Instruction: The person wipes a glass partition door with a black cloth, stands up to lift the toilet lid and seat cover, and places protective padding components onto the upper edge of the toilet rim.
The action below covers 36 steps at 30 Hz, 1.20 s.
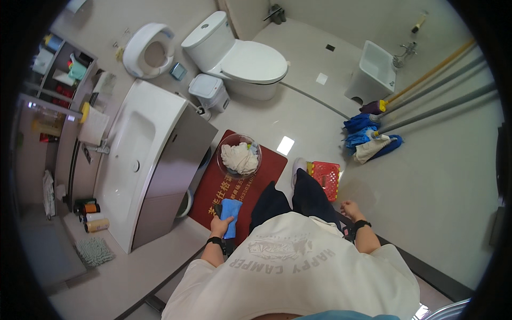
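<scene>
My left hand (220,226) is closed around a folded blue cloth (231,217), held low at my left side above the red mat (269,169). A dark object shows beside the cloth, too small to make out. On my other side hangs my right hand (351,209), its fingers loosely bent and apart with nothing seen in them. Closest to it is a red plastic basket (326,180) with yellow edges on the floor. Ahead on the mat stands a clear round basin (258,162) with crumpled white cloth (239,158) inside.
A washbasin (141,120) on a grey cabinet (170,154) runs along the left. Beyond are a white toilet (250,61) and a small lidded bin (208,90). Mops (368,136) lean on the right near a white mop sink (373,69). A raised floor strip (314,100) crosses ahead.
</scene>
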Tool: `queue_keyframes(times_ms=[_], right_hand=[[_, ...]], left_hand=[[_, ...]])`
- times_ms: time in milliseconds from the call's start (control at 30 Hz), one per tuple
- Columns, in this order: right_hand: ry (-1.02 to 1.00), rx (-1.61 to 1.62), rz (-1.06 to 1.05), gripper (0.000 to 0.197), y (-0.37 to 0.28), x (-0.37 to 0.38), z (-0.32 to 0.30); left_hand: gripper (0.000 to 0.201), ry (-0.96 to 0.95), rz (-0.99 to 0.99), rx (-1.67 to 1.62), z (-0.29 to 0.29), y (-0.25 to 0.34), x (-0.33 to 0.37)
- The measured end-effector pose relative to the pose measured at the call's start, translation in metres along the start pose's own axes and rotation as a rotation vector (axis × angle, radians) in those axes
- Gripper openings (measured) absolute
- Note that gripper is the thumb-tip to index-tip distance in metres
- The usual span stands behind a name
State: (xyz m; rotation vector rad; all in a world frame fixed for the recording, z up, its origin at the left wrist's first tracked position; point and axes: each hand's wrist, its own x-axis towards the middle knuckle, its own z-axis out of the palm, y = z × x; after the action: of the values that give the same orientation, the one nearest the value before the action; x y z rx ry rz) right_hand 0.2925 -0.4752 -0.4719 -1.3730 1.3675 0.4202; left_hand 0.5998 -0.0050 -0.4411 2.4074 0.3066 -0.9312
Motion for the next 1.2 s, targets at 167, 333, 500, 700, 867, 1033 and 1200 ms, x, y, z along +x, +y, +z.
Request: queue_keyframes(times_ms=[167, 333, 500, 700, 867, 1033, 1200], right_hand=[[-0.007, -0.127, -0.022, 0.019, -0.058, 0.028, -0.017], [-0.092, -0.207, -0.108, 0.012, -0.125, 0.056, -0.015], [-0.190, -0.245, -0.153, 0.018, -0.162, 0.118, -0.042], [-0.185, -0.304, 0.024, 0.021, -0.197, 0.168, -0.114], [-0.146, -0.372, 0.035, 0.019, -0.223, 0.227, -0.150], [-0.108, -0.418, -0.272, 0.021, -0.277, 0.226, -0.121], [-0.043, -0.413, -0.404, 0.019, -0.299, 0.197, -0.098]], left_hand=[[0.063, 0.089, -0.038, -0.103, -0.006, -0.008, -0.001], [0.057, 0.209, 0.061, -0.192, -0.006, 0.052, 0.034], [0.065, 0.269, 0.208, -0.255, -0.014, 0.188, 0.057], [0.056, 0.540, 0.284, -0.437, -0.058, 0.280, 0.105], [0.065, 0.846, 0.138, -0.341, -0.144, 0.307, 0.121], [0.078, 1.055, 0.023, -0.262, -0.210, 0.340, 0.134], [0.081, 1.026, -0.132, -0.162, -0.240, 0.360, 0.174]])
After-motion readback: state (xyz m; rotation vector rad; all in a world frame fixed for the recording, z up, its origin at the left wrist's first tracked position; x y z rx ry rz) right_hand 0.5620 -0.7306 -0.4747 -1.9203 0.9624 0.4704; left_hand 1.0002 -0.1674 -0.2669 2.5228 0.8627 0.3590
